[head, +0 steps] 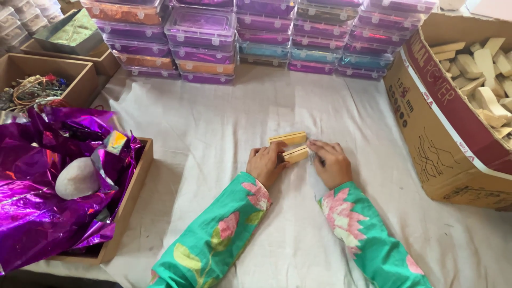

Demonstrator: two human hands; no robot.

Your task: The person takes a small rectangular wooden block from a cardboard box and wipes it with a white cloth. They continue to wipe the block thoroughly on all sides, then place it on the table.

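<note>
I see both hands, left [265,165] & right [330,162], fingers curled, gripping a small pale wooden block [296,154]; 2nd block [288,138] just behind, on white cloth-covered surface [213,133].

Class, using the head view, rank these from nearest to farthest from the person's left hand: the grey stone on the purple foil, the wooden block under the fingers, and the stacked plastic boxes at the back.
From the left hand:
1. Wooden block, touching, just right.
2. Grey stone, far left.
3. Plastic boxes, at the back.

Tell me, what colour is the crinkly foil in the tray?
The foil is shiny purple, seen in the head view, left of the hands.
</note>
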